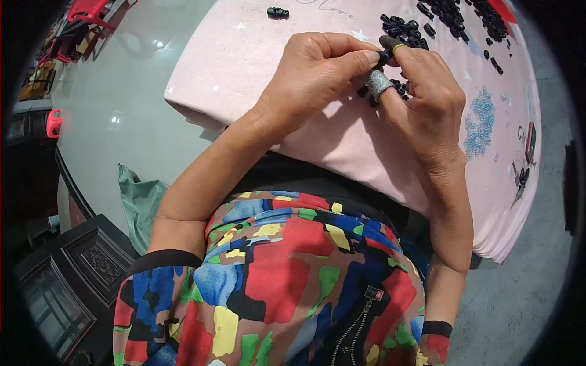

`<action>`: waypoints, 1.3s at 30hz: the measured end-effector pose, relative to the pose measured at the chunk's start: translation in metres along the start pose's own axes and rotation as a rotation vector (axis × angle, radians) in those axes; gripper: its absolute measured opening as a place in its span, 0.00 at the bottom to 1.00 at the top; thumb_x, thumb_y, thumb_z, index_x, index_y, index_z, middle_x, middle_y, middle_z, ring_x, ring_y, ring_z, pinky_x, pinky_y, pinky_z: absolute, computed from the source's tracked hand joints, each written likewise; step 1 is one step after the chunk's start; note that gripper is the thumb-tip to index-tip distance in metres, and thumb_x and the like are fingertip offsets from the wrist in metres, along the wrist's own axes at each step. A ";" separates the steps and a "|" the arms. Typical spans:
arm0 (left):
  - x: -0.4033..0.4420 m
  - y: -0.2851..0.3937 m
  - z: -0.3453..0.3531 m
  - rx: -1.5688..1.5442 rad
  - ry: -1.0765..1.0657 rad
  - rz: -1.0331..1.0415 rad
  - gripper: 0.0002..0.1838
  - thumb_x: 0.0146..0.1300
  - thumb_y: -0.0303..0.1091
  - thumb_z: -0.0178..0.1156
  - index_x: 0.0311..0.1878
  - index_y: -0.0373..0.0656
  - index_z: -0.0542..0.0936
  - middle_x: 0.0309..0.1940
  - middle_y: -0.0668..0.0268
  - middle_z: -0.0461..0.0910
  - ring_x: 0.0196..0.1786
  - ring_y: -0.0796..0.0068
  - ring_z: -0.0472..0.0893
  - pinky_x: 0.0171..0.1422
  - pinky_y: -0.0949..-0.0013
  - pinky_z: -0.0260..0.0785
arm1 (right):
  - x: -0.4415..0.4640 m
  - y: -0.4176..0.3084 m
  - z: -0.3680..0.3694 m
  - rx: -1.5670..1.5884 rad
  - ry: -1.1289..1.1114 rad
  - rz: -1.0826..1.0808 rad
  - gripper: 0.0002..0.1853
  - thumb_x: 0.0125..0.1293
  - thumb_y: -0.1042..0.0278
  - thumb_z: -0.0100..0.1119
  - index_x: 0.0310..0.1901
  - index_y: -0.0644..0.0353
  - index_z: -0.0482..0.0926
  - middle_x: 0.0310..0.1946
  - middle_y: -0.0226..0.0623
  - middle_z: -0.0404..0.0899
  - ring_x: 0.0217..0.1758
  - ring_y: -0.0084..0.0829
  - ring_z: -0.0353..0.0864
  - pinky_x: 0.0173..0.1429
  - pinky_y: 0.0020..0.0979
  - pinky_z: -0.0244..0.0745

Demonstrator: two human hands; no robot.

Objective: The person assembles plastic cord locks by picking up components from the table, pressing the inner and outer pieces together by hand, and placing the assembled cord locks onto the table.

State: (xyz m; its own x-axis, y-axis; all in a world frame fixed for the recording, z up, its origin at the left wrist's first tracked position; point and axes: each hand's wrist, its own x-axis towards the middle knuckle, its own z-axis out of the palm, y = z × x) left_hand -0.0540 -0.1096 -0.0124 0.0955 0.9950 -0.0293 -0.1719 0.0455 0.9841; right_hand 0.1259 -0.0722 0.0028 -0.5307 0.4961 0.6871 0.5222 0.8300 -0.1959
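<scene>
My left hand [314,76] pinches a small black cord lock [383,58] between thumb and index finger, above the pink cloth. On the other side of it, my right hand [430,91] closes its fingertips round the same piece. My right thumb is wrapped in silvery grey tape [379,83], and a dark finger cover [390,44] with a yellow band sits on the index finger. The fingers hide most of the held piece. Several more black cord locks [400,88] lie under and behind my right hand.
A pink cloth [226,61] covers the table. Black parts [448,15] are heaped at the far right, and one lone piece [278,13] lies far left. Tiny bluish, shiny bits [480,125] are spread on the right, near scissors [520,183]. Red stools stand at far left.
</scene>
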 end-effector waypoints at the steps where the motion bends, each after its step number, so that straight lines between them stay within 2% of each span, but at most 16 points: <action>1: -0.001 0.002 0.002 0.005 0.005 -0.010 0.13 0.70 0.36 0.63 0.50 0.37 0.85 0.35 0.71 0.84 0.35 0.87 0.78 0.40 0.81 0.70 | 0.000 0.000 -0.001 -0.011 0.006 0.004 0.19 0.46 0.76 0.66 0.44 0.65 0.81 0.37 0.42 0.83 0.39 0.43 0.82 0.45 0.38 0.78; 4: -0.001 0.005 0.005 0.009 -0.006 -0.012 0.14 0.71 0.37 0.62 0.50 0.37 0.85 0.36 0.70 0.84 0.35 0.87 0.78 0.42 0.81 0.71 | 0.001 0.003 0.000 -0.046 0.064 -0.041 0.20 0.45 0.77 0.65 0.44 0.66 0.81 0.42 0.44 0.84 0.42 0.42 0.83 0.47 0.37 0.78; 7: 0.000 0.003 0.005 0.004 -0.053 0.023 0.15 0.71 0.38 0.61 0.51 0.37 0.84 0.37 0.70 0.84 0.36 0.86 0.78 0.43 0.81 0.71 | 0.002 0.001 -0.002 -0.039 0.028 -0.038 0.20 0.44 0.76 0.65 0.44 0.65 0.81 0.45 0.44 0.84 0.44 0.41 0.83 0.49 0.36 0.79; 14: 0.008 -0.003 0.007 -0.013 -0.114 0.047 0.15 0.73 0.37 0.58 0.50 0.35 0.83 0.40 0.66 0.85 0.42 0.83 0.81 0.51 0.78 0.73 | 0.002 0.002 0.002 -0.040 0.025 -0.046 0.21 0.44 0.76 0.65 0.45 0.65 0.81 0.45 0.43 0.84 0.45 0.41 0.83 0.49 0.35 0.79; 17: 0.008 -0.004 0.010 -0.034 -0.052 0.023 0.14 0.73 0.37 0.57 0.49 0.36 0.84 0.41 0.65 0.85 0.43 0.82 0.81 0.53 0.77 0.73 | 0.001 0.003 0.004 0.030 0.029 0.019 0.21 0.45 0.75 0.65 0.46 0.65 0.81 0.43 0.42 0.84 0.44 0.41 0.83 0.48 0.35 0.79; 22: 0.009 -0.003 0.010 -0.012 -0.040 0.000 0.14 0.74 0.38 0.57 0.49 0.36 0.85 0.40 0.65 0.86 0.42 0.83 0.81 0.51 0.77 0.74 | -0.001 0.003 0.005 0.080 -0.009 0.103 0.19 0.47 0.75 0.66 0.45 0.64 0.82 0.40 0.42 0.84 0.42 0.41 0.82 0.48 0.37 0.78; 28: 0.007 0.001 0.002 -0.043 -0.095 -0.006 0.16 0.73 0.39 0.58 0.51 0.36 0.84 0.41 0.68 0.85 0.41 0.84 0.79 0.49 0.78 0.73 | 0.000 0.010 0.004 -0.028 0.018 -0.028 0.18 0.47 0.74 0.67 0.44 0.64 0.82 0.40 0.41 0.84 0.42 0.41 0.82 0.48 0.37 0.78; 32: 0.006 0.001 -0.003 0.053 -0.157 -0.021 0.17 0.72 0.39 0.59 0.54 0.35 0.83 0.41 0.69 0.84 0.40 0.85 0.78 0.49 0.79 0.72 | 0.002 0.009 0.001 -0.084 0.013 -0.045 0.18 0.46 0.75 0.67 0.43 0.64 0.81 0.40 0.41 0.84 0.42 0.41 0.82 0.47 0.36 0.78; 39: 0.009 -0.010 -0.004 0.094 -0.144 0.010 0.15 0.73 0.35 0.58 0.54 0.34 0.82 0.40 0.71 0.83 0.41 0.87 0.78 0.48 0.80 0.72 | 0.003 0.007 -0.004 -0.032 -0.062 -0.044 0.18 0.45 0.76 0.67 0.43 0.64 0.81 0.40 0.41 0.84 0.43 0.41 0.82 0.47 0.36 0.78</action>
State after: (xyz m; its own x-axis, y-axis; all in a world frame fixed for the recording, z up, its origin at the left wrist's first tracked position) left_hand -0.0551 -0.1011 -0.0228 0.2349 0.9720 -0.0005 -0.0821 0.0204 0.9964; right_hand 0.1305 -0.0656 0.0067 -0.5934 0.4754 0.6495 0.5180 0.8432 -0.1439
